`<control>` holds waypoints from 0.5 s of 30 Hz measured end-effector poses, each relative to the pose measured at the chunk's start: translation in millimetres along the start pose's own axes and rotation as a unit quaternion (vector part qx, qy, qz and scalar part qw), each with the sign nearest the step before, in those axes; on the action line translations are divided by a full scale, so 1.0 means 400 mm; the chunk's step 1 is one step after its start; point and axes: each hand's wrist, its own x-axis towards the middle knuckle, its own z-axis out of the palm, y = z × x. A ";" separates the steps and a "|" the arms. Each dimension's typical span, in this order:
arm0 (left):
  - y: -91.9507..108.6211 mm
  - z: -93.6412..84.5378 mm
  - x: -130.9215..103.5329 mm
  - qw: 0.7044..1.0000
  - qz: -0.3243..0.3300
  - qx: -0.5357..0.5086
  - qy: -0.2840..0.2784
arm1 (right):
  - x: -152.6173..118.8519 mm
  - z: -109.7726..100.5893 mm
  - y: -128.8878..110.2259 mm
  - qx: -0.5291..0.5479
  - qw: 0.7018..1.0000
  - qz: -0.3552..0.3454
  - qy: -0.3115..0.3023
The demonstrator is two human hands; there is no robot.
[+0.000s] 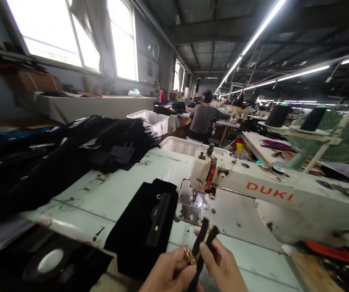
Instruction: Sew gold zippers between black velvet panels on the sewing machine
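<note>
Above the front of the sewing table, my left hand pinches a gold-coloured metal zipper pull between thumb and fingers. My right hand is closed on a dark zipper with brass-coloured teeth. The upper ends of its two tapes spread apart, and its lower part runs down between my hands. Whether the pull is on the teeth is hidden by my fingers. Left of my hands lies a black fabric panel with a sewn strip and small gold fittings. Just beyond the zipper stands a white sewing machine with its needle area lit.
A large pile of black fabric pieces covers the table's left side. White plastic bins stand behind the table. At the right are dark thread cones and a green fan. Farther back, a person sits facing away.
</note>
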 end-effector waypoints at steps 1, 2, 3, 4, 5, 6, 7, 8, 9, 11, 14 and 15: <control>-0.016 -0.002 -0.001 0.999 -0.024 -0.028 -0.004 | 0.008 0.002 -0.012 0.024 0.999 0.025 -0.038; -0.032 -0.006 -0.002 0.996 -0.055 -0.067 -0.004 | 0.014 0.003 -0.024 0.049 0.995 0.046 -0.072; -0.047 -0.009 -0.001 0.990 -0.091 -0.110 -0.004 | 0.016 0.002 -0.035 0.075 0.990 0.059 -0.103; -0.060 -0.013 0.002 0.981 -0.123 -0.149 -0.007 | 0.016 0.000 -0.044 0.101 0.984 0.066 -0.131; -0.070 -0.016 0.005 0.972 -0.148 -0.179 -0.014 | 0.013 -0.005 -0.052 0.124 0.978 0.068 -0.156; -0.077 -0.017 0.010 0.966 -0.165 -0.200 -0.022 | 0.010 -0.010 -0.058 0.142 0.970 0.068 -0.182; -0.081 -0.017 0.015 0.962 -0.170 -0.213 -0.027 | 0.007 -0.016 -0.060 0.156 0.962 0.071 -0.214; -0.082 -0.016 0.020 0.962 -0.167 -0.216 -0.027 | 0.006 -0.021 -0.059 0.166 0.953 0.075 -0.244; -0.080 -0.015 0.025 0.964 -0.158 -0.212 -0.022 | 0.007 -0.026 -0.053 0.176 0.944 0.078 -0.267; -0.075 -0.012 0.031 0.972 -0.144 -0.186 -0.010 | 0.020 -0.031 -0.032 0.185 0.933 0.082 -0.296; -0.063 -0.014 0.027 0.982 -0.144 -0.121 -0.005 | 0.070 -0.029 0.015 0.075 0.963 0.078 -0.248; -0.059 -0.017 0.024 0.985 -0.145 -0.096 -0.010 | 0.094 -0.028 0.029 -0.004 0.975 0.068 -0.214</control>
